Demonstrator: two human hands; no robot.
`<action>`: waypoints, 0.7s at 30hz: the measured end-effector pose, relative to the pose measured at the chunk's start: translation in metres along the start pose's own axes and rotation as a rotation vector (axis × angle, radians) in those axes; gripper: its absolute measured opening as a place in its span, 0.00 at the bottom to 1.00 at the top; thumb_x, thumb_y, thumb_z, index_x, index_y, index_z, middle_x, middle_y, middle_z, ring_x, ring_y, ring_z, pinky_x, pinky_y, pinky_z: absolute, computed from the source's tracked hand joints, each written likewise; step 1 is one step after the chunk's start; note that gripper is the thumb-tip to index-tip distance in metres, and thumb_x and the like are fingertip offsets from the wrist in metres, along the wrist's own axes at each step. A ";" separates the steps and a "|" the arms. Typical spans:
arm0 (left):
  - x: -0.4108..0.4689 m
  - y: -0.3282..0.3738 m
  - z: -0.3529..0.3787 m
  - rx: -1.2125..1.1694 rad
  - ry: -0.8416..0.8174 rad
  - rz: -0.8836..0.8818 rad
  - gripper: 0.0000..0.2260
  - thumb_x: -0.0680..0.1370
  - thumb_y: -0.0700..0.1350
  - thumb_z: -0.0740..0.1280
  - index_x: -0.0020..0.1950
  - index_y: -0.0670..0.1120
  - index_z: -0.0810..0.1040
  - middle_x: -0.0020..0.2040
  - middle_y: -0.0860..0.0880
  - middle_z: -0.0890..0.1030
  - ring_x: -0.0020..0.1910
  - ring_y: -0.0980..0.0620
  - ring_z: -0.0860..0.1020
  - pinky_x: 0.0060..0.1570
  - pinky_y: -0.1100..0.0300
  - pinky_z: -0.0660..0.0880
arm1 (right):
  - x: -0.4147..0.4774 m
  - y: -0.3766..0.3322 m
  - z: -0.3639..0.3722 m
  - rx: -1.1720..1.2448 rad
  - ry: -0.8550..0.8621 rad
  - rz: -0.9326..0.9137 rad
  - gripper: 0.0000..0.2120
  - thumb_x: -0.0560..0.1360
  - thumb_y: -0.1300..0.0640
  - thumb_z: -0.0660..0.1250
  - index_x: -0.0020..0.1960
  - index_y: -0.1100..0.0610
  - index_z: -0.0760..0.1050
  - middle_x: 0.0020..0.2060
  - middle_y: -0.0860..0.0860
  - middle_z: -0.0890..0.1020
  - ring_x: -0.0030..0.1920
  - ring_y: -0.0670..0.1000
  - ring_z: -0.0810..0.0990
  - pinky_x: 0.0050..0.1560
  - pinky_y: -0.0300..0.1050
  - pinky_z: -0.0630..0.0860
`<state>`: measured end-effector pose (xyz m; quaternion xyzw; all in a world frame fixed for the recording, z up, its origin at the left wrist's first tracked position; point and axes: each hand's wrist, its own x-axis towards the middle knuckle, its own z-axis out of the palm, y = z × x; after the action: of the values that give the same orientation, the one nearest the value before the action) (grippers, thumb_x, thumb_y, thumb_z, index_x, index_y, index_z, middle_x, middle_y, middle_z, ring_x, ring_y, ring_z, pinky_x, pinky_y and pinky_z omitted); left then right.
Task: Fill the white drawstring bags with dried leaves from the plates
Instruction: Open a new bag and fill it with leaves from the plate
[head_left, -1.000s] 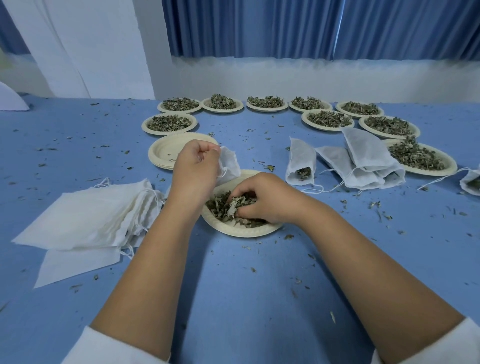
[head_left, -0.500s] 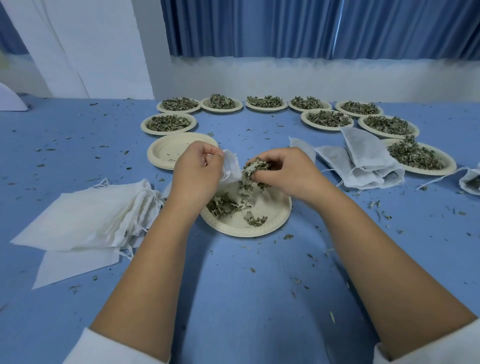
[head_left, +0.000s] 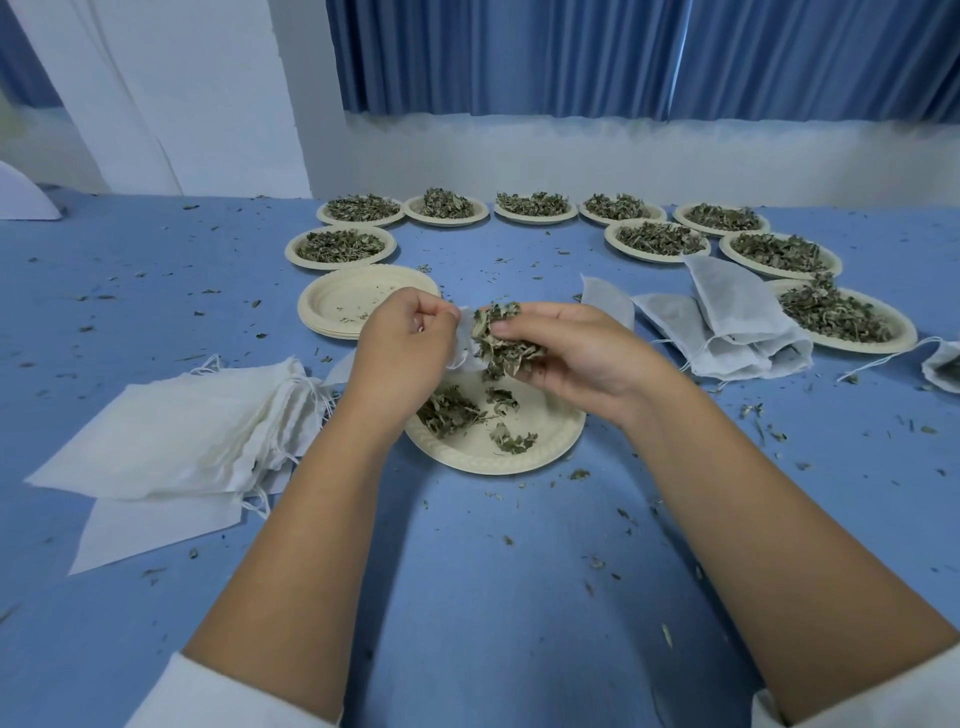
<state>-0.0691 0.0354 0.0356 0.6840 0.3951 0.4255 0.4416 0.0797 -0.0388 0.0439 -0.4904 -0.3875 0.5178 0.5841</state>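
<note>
While the left hand (head_left: 402, 348) pinches a white bag's (head_left: 464, 340) top, the right hand (head_left: 576, 353) grips dried leaves (head_left: 498, 338) above a plate (head_left: 550, 441).

Blue curtains (head_left: 623, 57), white wall (head_left: 519, 156), blue tabletop (head_left: 493, 597)

The leaves (head_left: 501, 345) are dull green, plates (head_left: 493, 462) cream, bags (head_left: 171, 436) white, tablecloth (head_left: 493, 597) and curtain (head_left: 571, 52) blue.
</note>
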 end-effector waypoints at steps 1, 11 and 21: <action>0.000 0.000 0.000 -0.011 -0.005 -0.006 0.05 0.79 0.45 0.66 0.44 0.50 0.77 0.37 0.51 0.77 0.38 0.53 0.75 0.41 0.58 0.70 | 0.000 0.002 0.000 -0.028 0.011 0.021 0.02 0.73 0.65 0.72 0.44 0.61 0.82 0.39 0.53 0.85 0.40 0.47 0.84 0.41 0.39 0.81; -0.004 -0.001 0.007 0.036 -0.101 0.006 0.04 0.79 0.44 0.65 0.46 0.48 0.79 0.29 0.56 0.77 0.30 0.59 0.75 0.38 0.57 0.73 | 0.000 0.013 0.008 -0.488 0.195 0.015 0.03 0.73 0.59 0.73 0.45 0.57 0.85 0.41 0.54 0.86 0.42 0.48 0.84 0.46 0.41 0.81; -0.006 -0.003 0.012 0.138 -0.190 0.074 0.05 0.80 0.43 0.64 0.44 0.49 0.76 0.33 0.51 0.78 0.34 0.55 0.75 0.38 0.62 0.70 | 0.000 0.013 0.011 -0.563 0.217 0.036 0.06 0.73 0.62 0.69 0.47 0.61 0.84 0.39 0.56 0.83 0.38 0.48 0.80 0.43 0.40 0.77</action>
<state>-0.0605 0.0279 0.0287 0.7639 0.3544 0.3467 0.4131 0.0661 -0.0376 0.0333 -0.6923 -0.4423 0.3448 0.4541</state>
